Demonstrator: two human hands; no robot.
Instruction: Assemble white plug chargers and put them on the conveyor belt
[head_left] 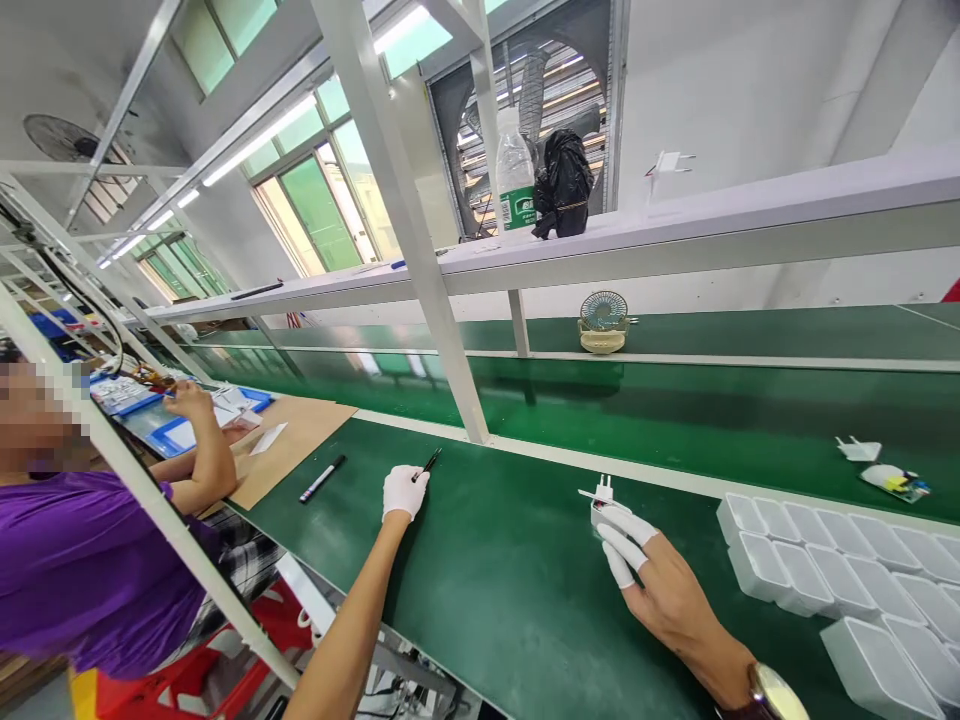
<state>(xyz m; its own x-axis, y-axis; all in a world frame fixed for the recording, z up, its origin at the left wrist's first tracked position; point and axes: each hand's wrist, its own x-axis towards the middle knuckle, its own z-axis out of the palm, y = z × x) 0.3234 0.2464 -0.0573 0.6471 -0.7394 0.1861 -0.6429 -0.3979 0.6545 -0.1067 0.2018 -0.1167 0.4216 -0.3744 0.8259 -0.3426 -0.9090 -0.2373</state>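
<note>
My left hand [405,494], in a white glove, is closed on a thin black pointed tool [430,462] just above the green tabletop [495,580]. The tool could be tweezers or a pen; its exact kind is too small to tell. White finger cots cover several fingers of my right hand [646,570]. Those fingers grip a small white two-pin plug [602,496] with its pins pointing up. A thin white sliver sticks out to the left of the plug; what it is I cannot make out. A marker pen [322,479] lies to the left of my left hand.
Rows of white plastic trays [802,570] stand at the right. Beyond the pale rail, a white plug shell [859,449] and a part with a circuit board [895,483] lie on the green belt [675,420]. A person in purple [97,560] works at the left. A slanted post [412,220] rises ahead.
</note>
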